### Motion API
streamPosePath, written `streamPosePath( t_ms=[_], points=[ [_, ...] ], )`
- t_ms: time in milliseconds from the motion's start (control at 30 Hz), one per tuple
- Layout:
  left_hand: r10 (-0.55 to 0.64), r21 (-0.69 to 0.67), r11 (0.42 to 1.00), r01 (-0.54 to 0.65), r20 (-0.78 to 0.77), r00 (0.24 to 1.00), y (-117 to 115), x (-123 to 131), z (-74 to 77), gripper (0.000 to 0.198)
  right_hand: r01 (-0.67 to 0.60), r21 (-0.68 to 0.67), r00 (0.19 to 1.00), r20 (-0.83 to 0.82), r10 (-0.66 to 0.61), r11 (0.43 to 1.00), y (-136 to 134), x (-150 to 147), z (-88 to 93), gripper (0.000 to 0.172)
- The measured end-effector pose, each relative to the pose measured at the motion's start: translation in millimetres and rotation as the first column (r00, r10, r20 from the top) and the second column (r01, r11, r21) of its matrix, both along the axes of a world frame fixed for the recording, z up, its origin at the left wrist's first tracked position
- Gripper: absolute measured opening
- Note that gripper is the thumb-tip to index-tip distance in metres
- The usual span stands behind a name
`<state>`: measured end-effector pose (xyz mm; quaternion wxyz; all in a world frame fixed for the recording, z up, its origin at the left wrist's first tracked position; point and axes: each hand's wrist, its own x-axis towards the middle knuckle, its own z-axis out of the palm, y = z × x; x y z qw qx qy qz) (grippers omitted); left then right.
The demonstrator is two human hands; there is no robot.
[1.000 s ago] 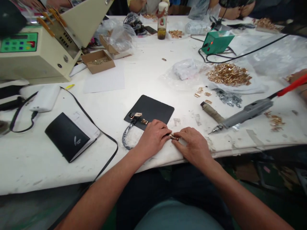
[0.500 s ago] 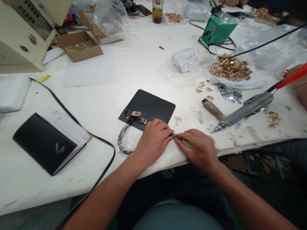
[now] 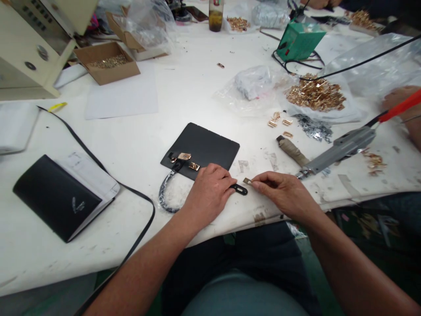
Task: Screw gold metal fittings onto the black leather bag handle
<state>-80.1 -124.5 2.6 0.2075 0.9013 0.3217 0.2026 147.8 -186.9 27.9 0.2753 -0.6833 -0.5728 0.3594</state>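
Note:
A black leather panel (image 3: 212, 145) lies on the table, with a gold clasp (image 3: 194, 166) and a wrapped handle (image 3: 162, 193) at its near left side. Over its near edge rests my left hand (image 3: 210, 186), fingers closed on a black strap tab (image 3: 240, 189) whose slotted end sticks out to the right. Just right of that tab, my right hand (image 3: 279, 188) pinches a small gold metal plate (image 3: 247, 181) between thumb and finger. The plate is apart from the tab. The rest of the strap is hidden beneath my left hand.
An electric screwdriver (image 3: 338, 151) and a wrapped tool (image 3: 292, 150) lie at the right, by loose gold fittings (image 3: 272, 120) and a large gold pile (image 3: 315, 94). A black notebook (image 3: 55, 197) is at left. Another person's hand (image 3: 399, 98) shows at the right edge.
My right hand has drawn back a little to the right with the metal plate. The slotted end of the strap tab, covered before, now shows. My left hand has stayed nearly still.

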Motion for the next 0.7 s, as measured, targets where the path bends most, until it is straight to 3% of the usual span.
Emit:
streamPosePath(
  t_ms=[433,700],
  points=[
    [-0.021,0.074,0.997,0.022,-0.011,1.0,-1.5,1.2,-0.6,0.018,-0.005,0.086,0.999,0.039,0.002,0.996,1.5,3.9,-18.0,0.019],
    [0.011,0.029,1.0,-0.01,-0.018,1.0,-0.6,2.4,0.1,0.016,-0.116,0.371,0.966,0.257,0.018,0.921,-4.5,2.4,-27.9,0.013]
  ],
)
